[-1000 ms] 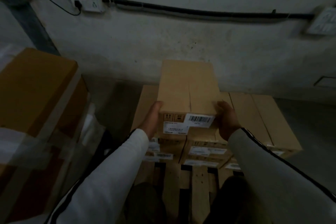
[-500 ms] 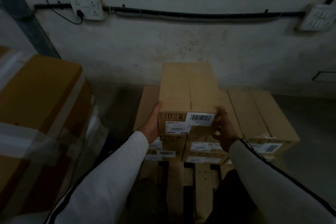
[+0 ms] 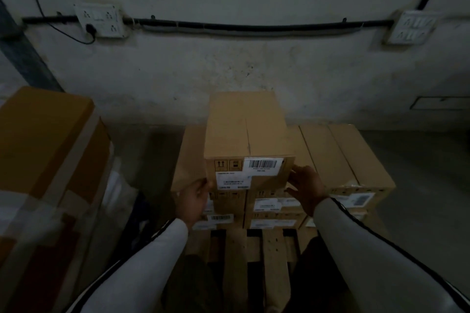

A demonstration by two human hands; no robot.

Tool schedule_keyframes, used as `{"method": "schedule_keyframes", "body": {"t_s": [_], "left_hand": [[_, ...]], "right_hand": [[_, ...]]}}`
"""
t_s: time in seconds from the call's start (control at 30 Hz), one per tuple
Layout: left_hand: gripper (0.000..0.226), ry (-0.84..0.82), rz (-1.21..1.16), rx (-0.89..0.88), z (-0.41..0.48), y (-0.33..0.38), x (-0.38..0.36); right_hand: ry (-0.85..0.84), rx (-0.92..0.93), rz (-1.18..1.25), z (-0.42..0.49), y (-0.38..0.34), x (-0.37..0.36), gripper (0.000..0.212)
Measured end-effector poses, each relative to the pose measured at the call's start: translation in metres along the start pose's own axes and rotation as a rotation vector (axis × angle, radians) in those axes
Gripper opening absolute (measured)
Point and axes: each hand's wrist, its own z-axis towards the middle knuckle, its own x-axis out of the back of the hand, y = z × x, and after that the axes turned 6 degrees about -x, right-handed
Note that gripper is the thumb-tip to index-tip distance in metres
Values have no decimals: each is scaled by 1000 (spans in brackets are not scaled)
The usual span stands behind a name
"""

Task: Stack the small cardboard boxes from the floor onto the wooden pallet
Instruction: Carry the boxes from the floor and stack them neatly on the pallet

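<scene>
Cardboard boxes, small and brown with white barcode labels, already fill several layers on the slatted wooden pallet (image 3: 273,251), and the stack (image 3: 340,160) spreads to the right of the newest box. Left of the pallet stands a far larger brown carton wrapped in clear plastic (image 3: 48,160), well apart from the work. Behind the stack runs a grey plaster wall (image 3: 254,71) with a black cable and two white switch plates.

The top small brown cardboard box (image 3: 248,134) has come down over the last second: it was gripped at both sides a moment ago, and it now looks settled on the layer beneath, its labelled face towards the camera and roughly flush with the boxes under it.

The left hand (image 3: 194,201) has slid down to the box's lower left corner, fingers loosely curled against it rather than clamped. The right hand (image 3: 306,187) has opened, fingers spread, its tips only brushing the lower right corner; it grips nothing.

My reading is that this placement is essentially finished and the hands are letting go. A final nudge to square the box may remain, after which another box from the floor would be fetched; no floor boxes are visible here.
</scene>
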Motion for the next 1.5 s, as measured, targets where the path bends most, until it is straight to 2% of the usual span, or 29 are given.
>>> {"method": "schedule_keyframes", "body": {"t_s": [0.03, 0.1, 0.17, 0.2, 0.27, 0.37, 0.5, 0.63, 0.83, 1.03, 1.1, 1.17, 1.23, 1.27, 1.33, 1.37, 1.43, 1.5], "left_hand": [[16, -24, 152, -71, 4, -9, -2], [19, -44, 421, -157, 17, -22, -2], [26, -24, 584, -177, 36, -35, -5], [27, -9, 622, -165, 44, -40, -6], [24, 13, 630, -165, 49, -37, -8], [18, 19, 567, -144, 49, -36, -9], [18, 12, 561, -152, 47, -37, -8], [19, 24, 637, -177, 47, -33, -9], [25, 46, 694, -190, 44, -26, -7], [25, 33, 631, -214, 35, -28, -8], [24, 11, 552, -232, 30, -28, -4], [24, 48, 389, -264, 24, -25, 5], [35, 205, 247, -375, 21, -15, 18], [41, 307, 196, -397, 21, -4, 24], [52, 434, 164, -448, 29, 32, 31], [54, 430, 229, -509, 34, 55, 33], [54, 312, 544, -666, 48, 98, 31], [61, 131, 816, -672, 62, 121, 22]], "right_hand": [[29, 16, -83, 4, 2, 4, 26], [90, 129, -461, 11, 10, 10, 32], [122, 200, -892, 21, 17, 10, 40], [135, 191, -1017, 24, 18, 9, 41], [166, 162, -1116, 31, 18, 6, 36], [254, 150, -1203, 43, 18, 1, 16], [290, 158, -1355, 53, 21, 0, 22], [284, 168, -1375, 57, 21, 3, 24], [298, 200, -1353, 59, 23, 4, 17], [285, 165, -1287, 57, 21, 1, 25], [294, 129, -1116, 53, 12, 3, 45], [409, 159, -777, 42, -10, 8, 56], [543, 311, -478, 26, -38, 10, 55], [571, 429, -427, 18, -51, 6, 52], [569, 725, -508, 6, -73, -11, 46], [530, 846, -584, 2, -82, -25, 45], [419, 1014, -760, -4, -101, -57, 51], [374, 1146, -943, -10, -120, -90, 56]]}}
